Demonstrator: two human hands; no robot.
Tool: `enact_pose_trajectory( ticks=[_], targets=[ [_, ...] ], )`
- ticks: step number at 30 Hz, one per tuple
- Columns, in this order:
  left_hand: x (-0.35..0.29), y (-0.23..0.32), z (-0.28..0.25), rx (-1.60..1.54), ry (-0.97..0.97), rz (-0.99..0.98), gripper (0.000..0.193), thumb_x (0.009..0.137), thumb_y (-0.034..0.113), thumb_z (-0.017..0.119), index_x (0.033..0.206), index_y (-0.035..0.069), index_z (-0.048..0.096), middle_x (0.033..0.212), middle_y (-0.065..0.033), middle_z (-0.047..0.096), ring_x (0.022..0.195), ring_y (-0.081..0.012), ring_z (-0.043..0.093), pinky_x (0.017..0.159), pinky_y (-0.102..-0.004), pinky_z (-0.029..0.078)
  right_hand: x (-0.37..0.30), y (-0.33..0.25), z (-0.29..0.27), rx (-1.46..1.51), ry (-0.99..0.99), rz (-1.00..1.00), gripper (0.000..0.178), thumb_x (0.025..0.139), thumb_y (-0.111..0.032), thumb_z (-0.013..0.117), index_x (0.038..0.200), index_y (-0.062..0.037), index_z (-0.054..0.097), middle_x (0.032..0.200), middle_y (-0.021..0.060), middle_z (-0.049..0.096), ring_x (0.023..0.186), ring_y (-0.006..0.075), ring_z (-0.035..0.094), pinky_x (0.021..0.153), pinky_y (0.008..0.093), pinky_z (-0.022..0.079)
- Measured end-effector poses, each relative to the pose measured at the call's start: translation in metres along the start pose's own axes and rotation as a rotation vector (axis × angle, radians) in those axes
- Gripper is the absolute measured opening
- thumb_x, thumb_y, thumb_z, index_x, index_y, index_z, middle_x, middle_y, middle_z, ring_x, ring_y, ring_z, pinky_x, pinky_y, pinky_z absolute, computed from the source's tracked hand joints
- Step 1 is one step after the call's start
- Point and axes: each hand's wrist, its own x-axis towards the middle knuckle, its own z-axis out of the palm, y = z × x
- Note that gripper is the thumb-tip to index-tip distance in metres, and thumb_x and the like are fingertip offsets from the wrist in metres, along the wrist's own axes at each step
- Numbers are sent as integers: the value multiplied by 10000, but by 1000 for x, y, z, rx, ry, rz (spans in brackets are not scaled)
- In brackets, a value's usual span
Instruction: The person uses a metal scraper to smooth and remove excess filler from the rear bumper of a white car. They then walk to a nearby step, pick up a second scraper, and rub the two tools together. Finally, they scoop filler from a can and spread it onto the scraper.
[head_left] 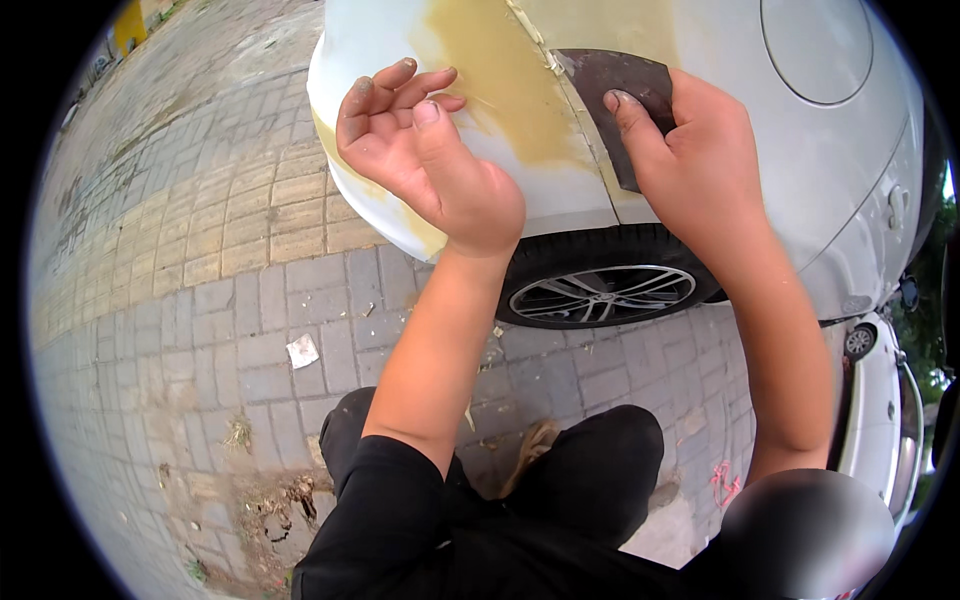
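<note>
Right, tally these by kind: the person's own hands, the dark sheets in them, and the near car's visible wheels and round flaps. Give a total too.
Hands: 2 (left hand, holding nothing; right hand)
Dark sheet: 1, gripped in the right hand
Wheel: 1
Round flap: 1
Total: 5

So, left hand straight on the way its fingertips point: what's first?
Left hand likely meets the tan filler patch on the white rear bumper; the gap's depth is unclear.

Dark sheet [600, 85]: matt, paper-like; car body [820, 170]: smooth, lightly glossy; tan patch [510, 85]: matt; tyre [590, 241]: rubber.
</note>
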Motion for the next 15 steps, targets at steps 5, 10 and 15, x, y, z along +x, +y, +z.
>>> enact_pose_trajectory(
  ticks=[5,10,15],
  targets=[
    [5,2,1,0,-21,31,397,982,145,412,1334,-10,311,1286,-202,510,1022,-248,618,802,-336,507,-1,3,2,-4,-3,-64,248,894,-164,685,769,34,604,680,202,610,639,396,586,595,462,469],
    [11,4,8,-21,-7,33,391,981,140,413,1330,-8,318,1284,-200,518,1012,-250,625,794,-336,512,-7,3,9,49,2,-34,239,899,-156,671,779,43,612,679,201,618,642,400,593,599,461,475],
    [7,10,14,-56,-33,45,393,977,129,414,1333,-6,320,1254,-209,537,997,-260,633,796,-341,517,-10,2,5,148,-50,71,228,907,-157,660,798,41,627,685,205,634,631,398,598,599,462,475]
  ],
)
